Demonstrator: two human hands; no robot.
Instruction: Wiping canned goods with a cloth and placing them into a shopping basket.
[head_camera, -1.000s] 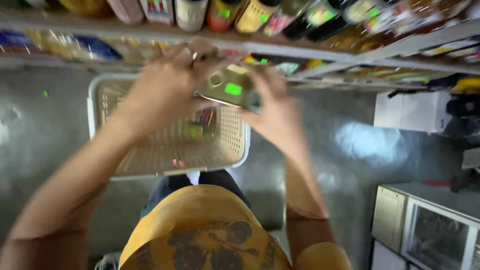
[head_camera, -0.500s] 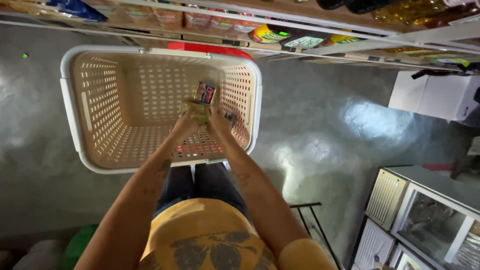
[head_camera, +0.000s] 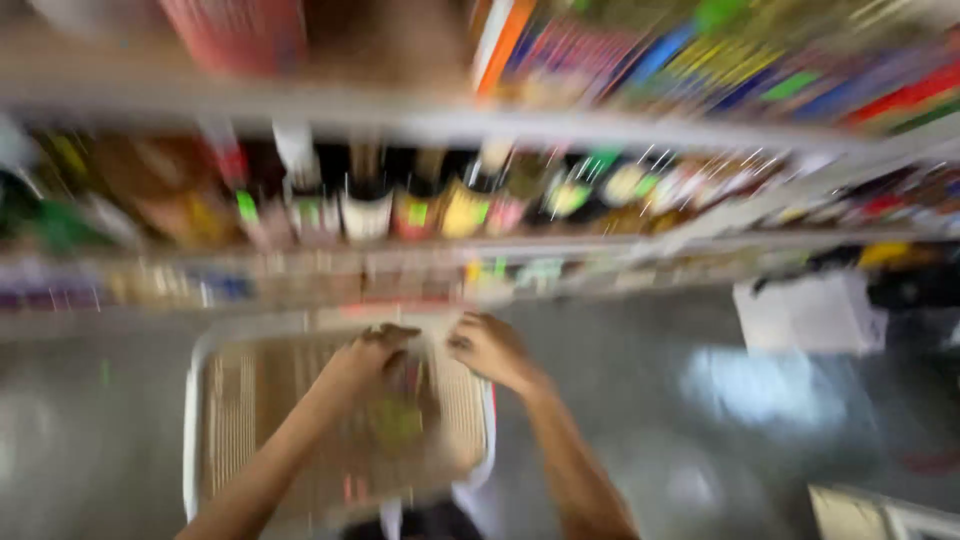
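Hands, two. Left hand (head_camera: 375, 350) reaches forward over the far end of the basket, fingers curled downward; motion blur hides whether it pinches anything. Right hand (head_camera: 492, 350) sits just beside it, near the basket's far right corner, fingers bent and pointing toward the left hand; whether it grips anything cannot be told. The two hands are close together but apart, a small gap between them.

Basket, one. A pale plastic shopping basket (head_camera: 225, 420) with latticed walls and a white rim stands on the floor below the hands, in front of the shelving. Both forearms extend over it.

Contents of basket: a blurred greenish item (head_camera: 398, 422) lies inside, below the left hand; a few small reddish spots show near the basket's near edge. The count and kind of goods inside cannot be told through the blur.

Shelves, three levels visible. Top shelf (head_camera: 560, 125): bright, flat packets in red, blue, yellow and green, too blurred to count. Middle level: a row of dark bottles (head_camera: 365, 200) with coloured labels, at least eight, exact count unclear. Lowest level: small smeared packets just above the basket.

Floor, one: grey and glossy (head_camera: 650, 420), with light glare at right.

White box-like object (head_camera: 810, 315), one, on the floor at right, well apart from the basket.
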